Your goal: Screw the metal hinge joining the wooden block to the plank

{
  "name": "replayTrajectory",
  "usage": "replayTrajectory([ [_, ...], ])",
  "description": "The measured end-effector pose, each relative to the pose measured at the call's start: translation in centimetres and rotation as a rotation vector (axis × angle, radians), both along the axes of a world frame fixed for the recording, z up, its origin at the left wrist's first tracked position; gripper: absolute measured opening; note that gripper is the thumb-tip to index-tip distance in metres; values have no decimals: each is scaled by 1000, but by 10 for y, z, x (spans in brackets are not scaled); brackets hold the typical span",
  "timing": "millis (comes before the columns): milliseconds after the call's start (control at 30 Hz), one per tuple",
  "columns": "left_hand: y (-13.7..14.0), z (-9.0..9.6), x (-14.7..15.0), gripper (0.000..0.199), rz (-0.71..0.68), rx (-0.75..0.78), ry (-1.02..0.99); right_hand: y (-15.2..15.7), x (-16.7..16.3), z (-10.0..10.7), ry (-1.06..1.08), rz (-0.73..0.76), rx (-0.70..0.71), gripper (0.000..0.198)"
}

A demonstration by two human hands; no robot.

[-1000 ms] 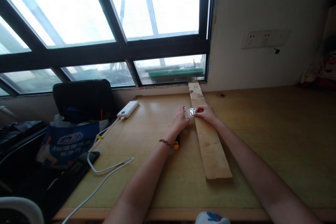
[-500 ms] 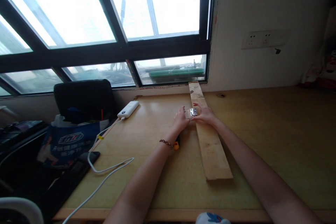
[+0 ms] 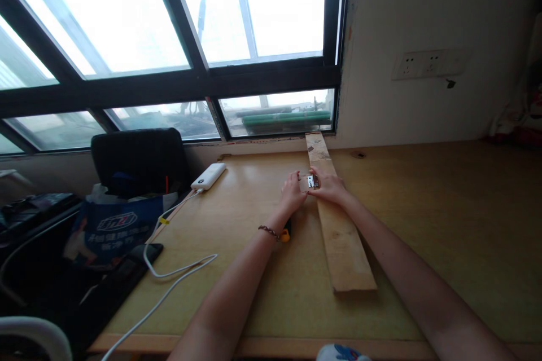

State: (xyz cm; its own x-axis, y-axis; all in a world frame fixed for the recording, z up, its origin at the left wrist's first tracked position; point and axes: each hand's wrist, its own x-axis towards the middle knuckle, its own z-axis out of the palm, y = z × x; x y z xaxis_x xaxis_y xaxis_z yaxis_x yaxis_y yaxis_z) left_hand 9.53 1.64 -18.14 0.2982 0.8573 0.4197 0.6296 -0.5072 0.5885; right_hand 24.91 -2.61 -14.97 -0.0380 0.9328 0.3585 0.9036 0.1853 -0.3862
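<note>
A shiny metal hinge (image 3: 313, 181) sits between my hands, fixed to a small light wooden piece (image 3: 304, 183). My left hand (image 3: 293, 189) is closed on the left side of this piece. On the right, my right hand (image 3: 329, 186) has its thumb and fingers closed around the hinged side, hiding most of it. Both hands are above a long wooden plank (image 3: 342, 237) that runs from the window toward me. Partly hidden by my left wrist, a tool with an orange and dark handle (image 3: 285, 234) lies on the table.
The table (image 3: 237, 293) reaches to the window wall. A white power bank (image 3: 209, 176) with a white cable (image 3: 186, 271) lies on its left side. Beyond the left edge stand a black chair (image 3: 138, 158) and a blue bag (image 3: 114, 231). Sockets (image 3: 419, 65) are on the wall.
The hinge's right leaf has tilted and looks darker, as my right hand has turned its side slightly. My left hand has hardly moved. The whole view has shifted a little.
</note>
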Motion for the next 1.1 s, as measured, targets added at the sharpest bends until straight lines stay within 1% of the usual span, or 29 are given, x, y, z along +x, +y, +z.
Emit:
replayTrajectory([
  [167,-1,2,0,66,3,-20,7,0,0,1,2,21,0,73],
  [333,-5,6,-1,63,-1,8,27,2,1,3,-17,20,-26,79],
  [433,-6,8,-1,62,3,5,31,4,1,3,-27,30,-32,77],
  [567,-8,6,1,63,5,-1,45,6,2,2,-18,35,-19,74],
  [633,-10,7,1,65,18,2,83,6,2,2,-7,43,-12,73],
  [700,-12,14,-2,76,19,-3,178,7,3,2,11,56,-12,73],
  [733,-12,21,-6,83,2,-18,241,7,3,3,20,62,-15,73],
  [800,-10,44,-18,96,-83,-73,353,7,3,4,36,70,-22,73],
  [833,-8,58,-26,96,-146,-108,376,7,3,4,41,71,-26,73],
  [867,-6,72,-35,88,-217,-112,359,7,3,5,46,70,-29,73],
  [900,-5,85,-44,74,-283,-83,314,7,3,5,51,69,-32,71],
  [933,-5,95,-52,61,-314,-26,259,7,3,5,56,66,-34,70],
  [967,-5,102,-61,49,-305,39,213,7,3,5,61,63,-34,69],
  [1000,-8,104,-68,42,-282,98,194,7,4,4,67,61,-31,68],
  [1033,-11,101,-74,41,-258,155,198,8,4,3,72,60,-26,67],
  [1100,-22,83,-85,45,-269,238,290,9,4,2,79,59,-17,68],
])
